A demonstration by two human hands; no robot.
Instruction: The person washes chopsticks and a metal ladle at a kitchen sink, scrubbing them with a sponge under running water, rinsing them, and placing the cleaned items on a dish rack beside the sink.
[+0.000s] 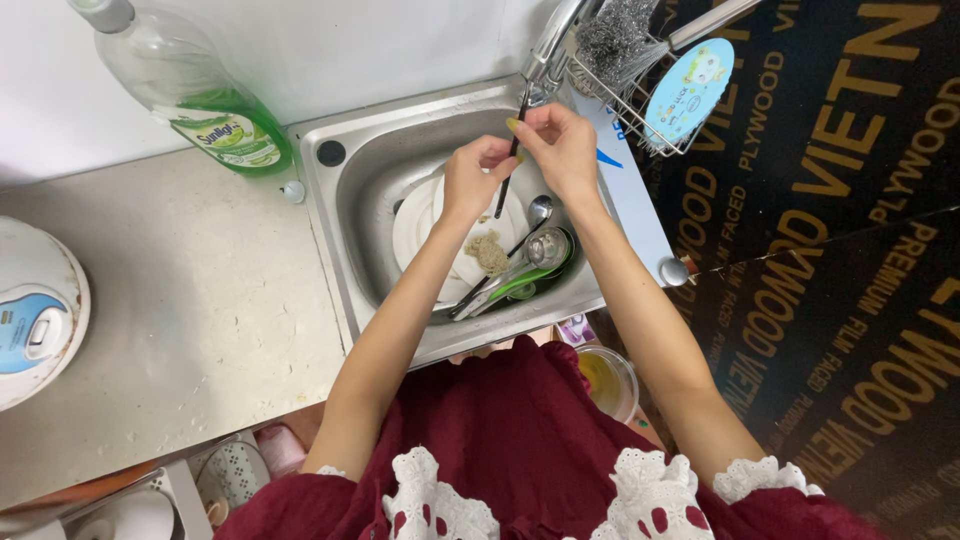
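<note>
Both my hands are over a steel sink [345,215]. My left hand [470,180] and my right hand [560,145] pinch a thin dark chopstick [507,175] that stands nearly upright under the tap [550,45]. Below them lie white plates [420,225] with a brownish scrubbing pad [487,252] on top. Beside the pad lie a metal spoon [540,210], a ladle [545,248] and a green-handled utensil [520,285].
A clear bottle of green dish liquid [200,95] stands at the sink's back left. A white rice cooker [35,315] sits at the counter's left edge. A wire rack [625,95] with a steel scourer hangs right of the tap. Dark printed plywood panels [830,250] fill the right.
</note>
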